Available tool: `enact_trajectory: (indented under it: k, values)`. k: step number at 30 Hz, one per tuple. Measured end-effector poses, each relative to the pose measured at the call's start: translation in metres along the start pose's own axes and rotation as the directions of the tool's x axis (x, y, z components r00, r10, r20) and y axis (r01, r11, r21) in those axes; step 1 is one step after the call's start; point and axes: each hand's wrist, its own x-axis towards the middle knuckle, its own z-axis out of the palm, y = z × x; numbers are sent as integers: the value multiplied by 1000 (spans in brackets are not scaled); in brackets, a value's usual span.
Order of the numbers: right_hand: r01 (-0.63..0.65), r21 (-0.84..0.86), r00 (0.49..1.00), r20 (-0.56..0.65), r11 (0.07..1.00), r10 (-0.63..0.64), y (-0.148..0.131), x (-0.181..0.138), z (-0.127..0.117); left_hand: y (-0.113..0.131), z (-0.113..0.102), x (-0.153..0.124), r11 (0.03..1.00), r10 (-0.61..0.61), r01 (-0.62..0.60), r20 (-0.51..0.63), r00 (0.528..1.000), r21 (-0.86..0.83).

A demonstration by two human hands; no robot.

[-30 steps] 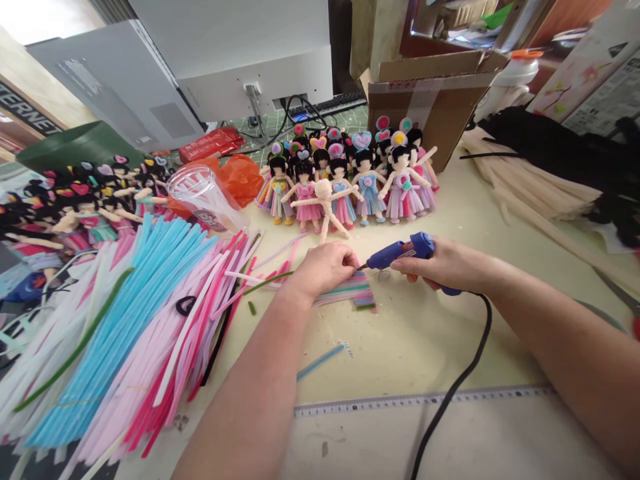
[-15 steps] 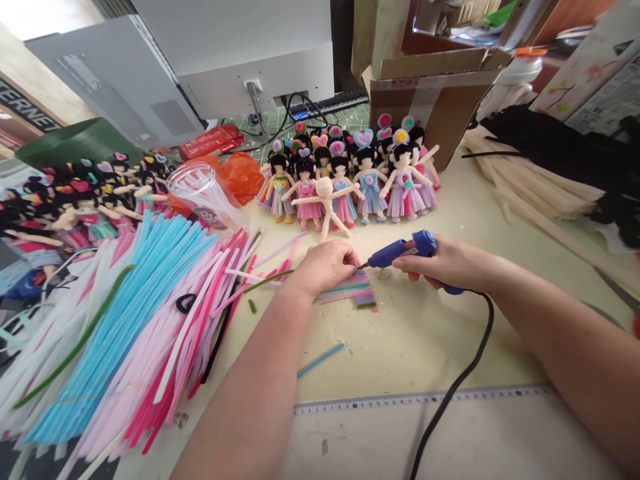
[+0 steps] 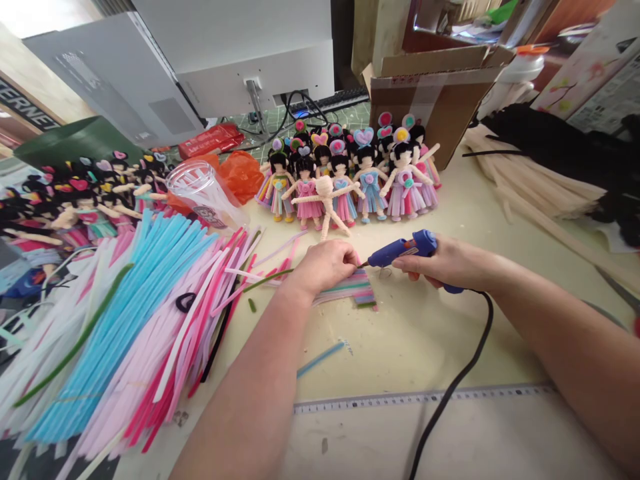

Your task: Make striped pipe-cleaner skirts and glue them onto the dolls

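Note:
My right hand (image 3: 443, 262) is wrapped round a blue hot glue gun (image 3: 403, 255), its nozzle pointing left. The nozzle tip is at the upper edge of a flat row of coloured pipe cleaner pieces (image 3: 357, 285) on the table, close to my left fingertips. My left hand (image 3: 327, 265) is closed at that row, fingers bent together at its top edge; the hand covers the row's left part. Just behind stands a plain beige pipe cleaner doll (image 3: 325, 208) with arms spread and no clothes. A black cord (image 3: 470, 373) runs from the glue gun toward the front edge.
Bundles of long pipe cleaners (image 3: 115, 333) cover the left side. Dressed dolls (image 3: 367, 177) stand at the back, before a cardboard box (image 3: 417, 117); more dolls (image 3: 85, 200) lie left. A blue piece (image 3: 320, 360) and a ruler strip (image 3: 370, 403) lie in front. Black and beige stems (image 3: 545, 180) lie right.

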Motion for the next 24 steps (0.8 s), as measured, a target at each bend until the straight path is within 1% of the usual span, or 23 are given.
enact_trajectory:
  k: [24]
  values:
    - [37, 6, 999, -2, 999, -37, 5, 2, 1, 0, 0, 0, 1000, -2, 2, 2, 1000, -4]
